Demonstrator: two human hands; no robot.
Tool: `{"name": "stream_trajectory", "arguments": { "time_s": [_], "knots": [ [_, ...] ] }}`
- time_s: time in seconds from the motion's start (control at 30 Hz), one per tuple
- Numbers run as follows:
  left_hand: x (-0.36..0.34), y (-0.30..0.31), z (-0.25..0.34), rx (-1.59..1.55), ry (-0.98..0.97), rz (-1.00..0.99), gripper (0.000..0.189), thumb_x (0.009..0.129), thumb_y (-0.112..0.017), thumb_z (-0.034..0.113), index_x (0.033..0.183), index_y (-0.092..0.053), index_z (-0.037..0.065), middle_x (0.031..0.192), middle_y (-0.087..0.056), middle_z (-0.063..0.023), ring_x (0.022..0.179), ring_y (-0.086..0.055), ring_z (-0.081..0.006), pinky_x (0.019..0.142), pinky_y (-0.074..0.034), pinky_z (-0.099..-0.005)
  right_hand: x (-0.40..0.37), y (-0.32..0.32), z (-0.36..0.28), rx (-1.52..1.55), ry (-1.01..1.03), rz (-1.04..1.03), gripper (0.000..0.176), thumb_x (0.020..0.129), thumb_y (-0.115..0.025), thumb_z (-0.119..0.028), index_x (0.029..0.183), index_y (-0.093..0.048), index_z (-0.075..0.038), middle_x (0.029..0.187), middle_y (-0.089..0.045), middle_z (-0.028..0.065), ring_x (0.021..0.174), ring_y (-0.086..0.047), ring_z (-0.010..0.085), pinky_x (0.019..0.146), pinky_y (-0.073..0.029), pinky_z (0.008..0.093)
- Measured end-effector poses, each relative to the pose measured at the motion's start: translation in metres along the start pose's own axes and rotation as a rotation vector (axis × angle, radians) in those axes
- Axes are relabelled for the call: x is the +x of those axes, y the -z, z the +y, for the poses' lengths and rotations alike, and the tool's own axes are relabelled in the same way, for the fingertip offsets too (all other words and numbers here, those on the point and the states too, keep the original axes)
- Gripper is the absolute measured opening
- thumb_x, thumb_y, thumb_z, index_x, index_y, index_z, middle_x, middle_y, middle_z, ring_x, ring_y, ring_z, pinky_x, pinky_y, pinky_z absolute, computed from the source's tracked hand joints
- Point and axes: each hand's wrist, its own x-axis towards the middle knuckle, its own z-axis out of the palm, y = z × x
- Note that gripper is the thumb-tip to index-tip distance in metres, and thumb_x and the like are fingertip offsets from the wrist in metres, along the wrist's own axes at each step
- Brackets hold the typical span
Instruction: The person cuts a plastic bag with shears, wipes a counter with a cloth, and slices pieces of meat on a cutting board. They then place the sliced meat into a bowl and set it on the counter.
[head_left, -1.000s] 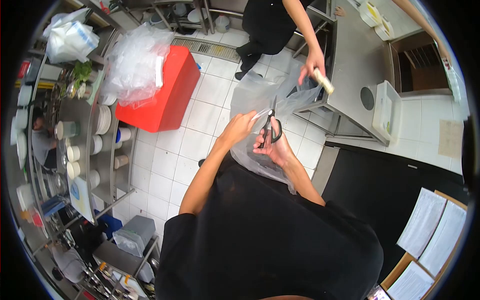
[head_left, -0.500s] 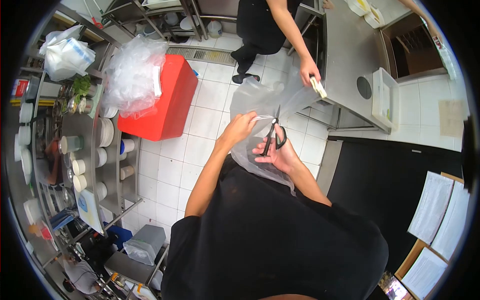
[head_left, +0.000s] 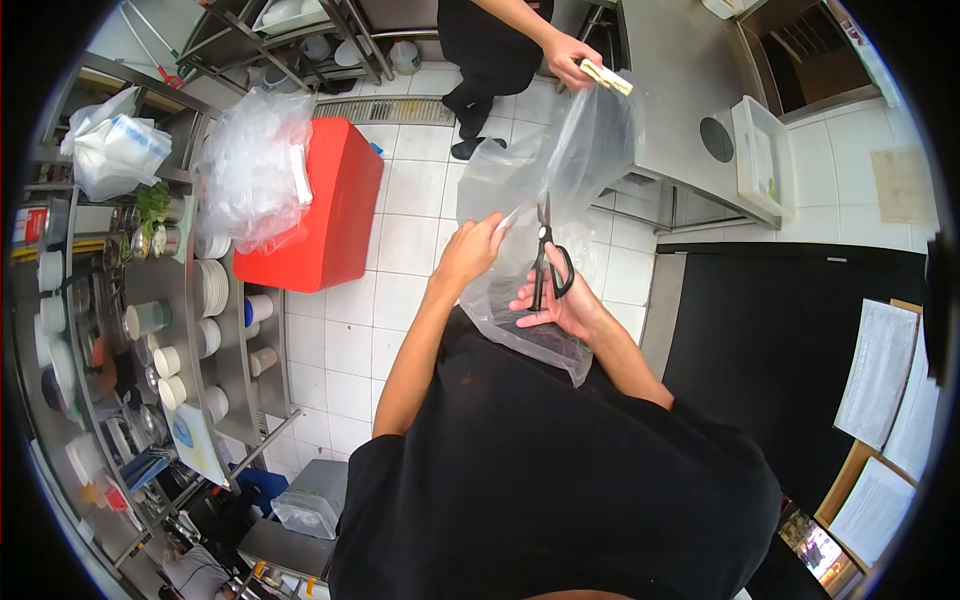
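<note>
My left hand (head_left: 469, 252) pinches the edge of a clear plastic sheet or bag (head_left: 590, 130). Black-handled scissors (head_left: 543, 235) are in my right hand (head_left: 568, 303), thumb in one loop and the other fingers spread beside the other handle. Their blades point away from me and overlap the plastic, just right of my left fingertips. Across from me, a co-worker's hand (head_left: 568, 58) grips a pale yellow object (head_left: 607, 78) at the far end of the plastic. The near end hangs down against my shirt.
At left, a red bin (head_left: 325, 200) carries a heap of clear plastic bags (head_left: 255, 165). Metal shelves (head_left: 232, 370) hold bowls and plates. A steel counter (head_left: 680, 90) with a white tray (head_left: 765, 160) stands at right, near a black panel (head_left: 770, 350).
The co-worker's hand has moved farther from me, stretching the plastic upward in the view. My left hand and the scissors have shifted slightly; the view has turned a little.
</note>
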Motion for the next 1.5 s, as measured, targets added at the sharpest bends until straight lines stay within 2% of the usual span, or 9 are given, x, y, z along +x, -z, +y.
{"name": "stream_trajectory", "arguments": {
  "time_s": [0.2,0.43,0.53,0.63,0.83,1.03,1.17,1.33,1.5],
  "knots": [
    [-0.006,-0.005,0.004,0.091,-0.039,0.046,0.026,0.104,-0.053,0.028,0.1,-0.06,0.003,0.073,-0.064,-0.0279,0.077,-0.063,-0.0509,0.068,-0.048,-0.0571,0.01,0.003,-0.002,-0.099,-0.012,-0.094,0.064,0.092,-0.049,-0.076,0.096,-0.051,-0.012,0.081,-0.062,0.0069,0.082,-0.071,0.0279,0.078,-0.061,0.0479],
    [-0.006,-0.001,0.005,0.181,-0.032,0.073,0.031,0.105,-0.048,0.03,0.101,-0.059,0.001,0.071,-0.065,-0.0288,0.071,-0.066,-0.0501,0.063,-0.052,-0.0575,0.01,-0.015,-0.008,-0.386,0.049,0.026,0.066,0.093,-0.048,-0.075,0.097,-0.05,-0.009,0.08,-0.064,0.0075,0.08,-0.072,0.0244,0.072,-0.061,0.0425],
    [-0.003,-0.007,-0.002,0.182,-0.09,0.097,0.03,0.105,-0.05,0.029,0.099,-0.059,0.001,0.068,-0.064,-0.0281,0.069,-0.064,-0.0496,0.061,-0.05,-0.0575,0.013,-0.017,-0.016,-0.532,0.08,0.051,0.067,0.093,-0.048,-0.075,0.098,-0.05,-0.008,0.08,-0.064,0.0075,0.078,-0.072,0.0228,0.068,-0.062,0.0398],
    [-0.002,-0.006,0.006,0.187,-0.097,0.056,0.026,0.104,-0.05,0.024,0.098,-0.058,0.001,0.069,-0.064,-0.0274,0.069,-0.065,-0.0486,0.061,-0.051,-0.057,0.017,-0.014,-0.026,-0.563,0.078,0.088,0.067,0.093,-0.049,-0.075,0.096,-0.051,-0.007,0.078,-0.063,0.0072,0.073,-0.072,0.0218,0.064,-0.062,0.0387],
    [0.007,-0.015,-0.006,0.152,-0.199,0.042,0.018,0.099,-0.048,0.014,0.096,-0.057,-0.002,0.07,-0.065,-0.0272,0.069,-0.066,-0.0472,0.062,-0.052,-0.0558,0.038,-0.019,-0.039,-0.489,0.054,0.154,0.067,0.091,-0.054,-0.074,0.095,-0.053,-0.007,0.072,-0.061,0.0057,0.064,-0.068,0.0198,0.063,-0.063,0.0398],
    [0.012,0.015,-0.018,0.119,-0.275,-0.038,0.016,0.094,-0.052,0.009,0.094,-0.06,-0.005,0.073,-0.068,-0.0265,0.071,-0.07,-0.0433,0.063,-0.056,-0.0513,0.055,-0.042,-0.032,-0.408,0.053,0.259,0.066,0.09,-0.056,-0.073,0.095,-0.053,-0.007,0.072,-0.059,0.0036,0.062,-0.066,0.0175,0.064,-0.063,0.0425],
    [0.02,0.029,-0.042,0.115,-0.376,-0.116,0.019,0.093,-0.053,0.011,0.096,-0.063,-0.005,0.077,-0.069,-0.0261,0.073,-0.07,-0.0425,0.066,-0.055,-0.0515,0.072,-0.054,-0.036,-0.434,0.048,0.285,0.065,0.089,-0.056,-0.074,0.092,-0.054,-0.009,0.07,-0.058,0.0018,0.06,-0.064,0.0165,0.065,-0.063,0.0433],
    [0.016,0.055,-0.062,0.09,-0.489,-0.176,0.02,0.094,-0.054,0.011,0.096,-0.067,-0.003,0.078,-0.069,-0.0258,0.075,-0.07,-0.0418,0.068,-0.056,-0.0505,0.089,-0.069,-0.052,-0.379,-0.088,0.276,0.064,0.087,-0.057,-0.076,0.087,-0.056,-0.012,0.067,-0.058,-0.0003,0.057,-0.062,0.0154,0.065,-0.063,0.0442],
    [0.009,0.075,-0.093,0.038,-0.485,-0.16,0.028,0.102,-0.05,0.021,0.098,-0.065,-0.003,0.075,-0.067,-0.0245,0.074,-0.068,-0.0432,0.068,-0.053,-0.0532,0.119,-0.076,-0.067,-0.526,-0.134,0.292,0.061,0.086,-0.061,-0.074,0.084,-0.056,-0.013,0.065,-0.055,-0.0028,0.055,-0.059,0.0133,0.068,-0.064,0.0466]
  ]
}}
